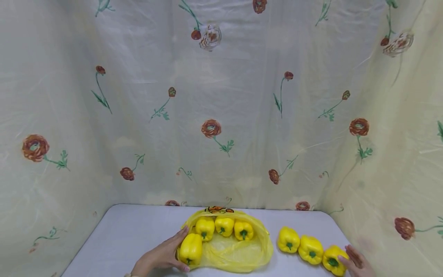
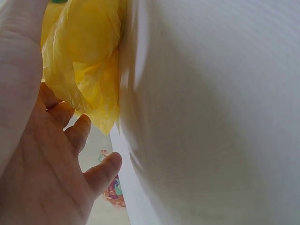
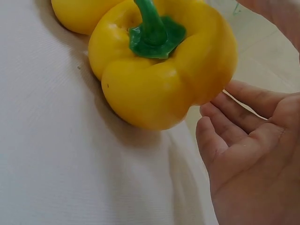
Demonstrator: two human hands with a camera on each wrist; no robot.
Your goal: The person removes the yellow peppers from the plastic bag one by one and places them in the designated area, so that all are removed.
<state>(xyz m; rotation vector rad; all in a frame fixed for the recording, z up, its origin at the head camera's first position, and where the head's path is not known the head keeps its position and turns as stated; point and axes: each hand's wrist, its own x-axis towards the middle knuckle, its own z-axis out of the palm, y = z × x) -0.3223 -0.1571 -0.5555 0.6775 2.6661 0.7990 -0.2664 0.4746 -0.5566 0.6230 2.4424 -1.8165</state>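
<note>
A yellow plastic bag (image 1: 238,265) lies on the table with its mouth spread wide. Several yellow bell peppers (image 1: 224,226) sit inside it along the back and left. My left hand (image 1: 169,250) rests against the bag's left side, thumb in front and fingers behind, beside the leftmost pepper (image 1: 191,248). In the left wrist view its fingers are spread, some touching the crinkled plastic. A row of three yellow bell peppers (image 1: 310,250) stands right of the bag. My right hand (image 1: 358,261) is at the row's right-end pepper (image 3: 161,70), fingers extended along its side.
The white-covered table (image 1: 131,234) reaches back to a flower-printed curtain (image 1: 242,154) that also hangs at both sides. The right curtain comes close to my right hand. An orange and black print (image 1: 219,210) shows on the bag's far rim.
</note>
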